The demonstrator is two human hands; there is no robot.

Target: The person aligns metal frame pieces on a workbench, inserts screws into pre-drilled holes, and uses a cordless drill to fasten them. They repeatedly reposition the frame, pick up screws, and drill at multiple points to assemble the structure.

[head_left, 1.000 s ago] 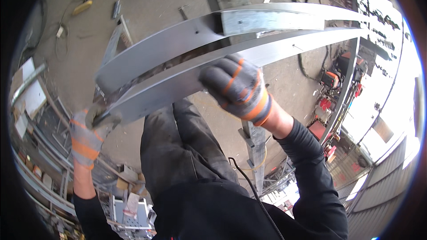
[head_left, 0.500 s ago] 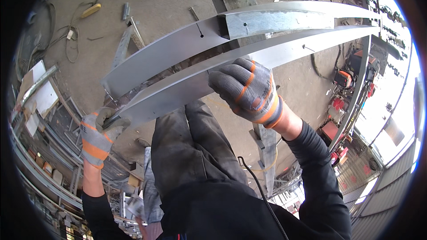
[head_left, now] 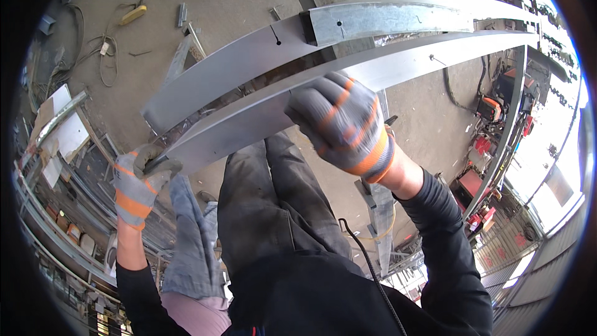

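Two long sheet-metal channels, their lines bent by the lens, lie side by side in front of me. My left hand [head_left: 142, 180], in a grey and orange work glove, is closed around the left end of the near metal channel [head_left: 249, 118]; a thin dark edge shows between thumb and fingers. At mid-length, my right hand [head_left: 342, 126], gloved alike, is folded into a fist against the channel's near side. Its fingertips and anything in them are hidden. Beyond lies the far metal channel [head_left: 230, 74], with a keyhole-shaped slot and a galvanized piece [head_left: 392, 20] set along it.
Another person's jeans-clad leg [head_left: 189, 236] is close by my left arm. Metal profiles [head_left: 68, 230] are stacked at the left. Red and black equipment [head_left: 491, 109] stands at the right. A cable [head_left: 109, 62] and a yellow tool [head_left: 132, 15] lie on the floor.
My right hand has shifted slightly left and upward along the near channel. The channels sit slightly higher in view. More of the other person's leg shows at the lower left.
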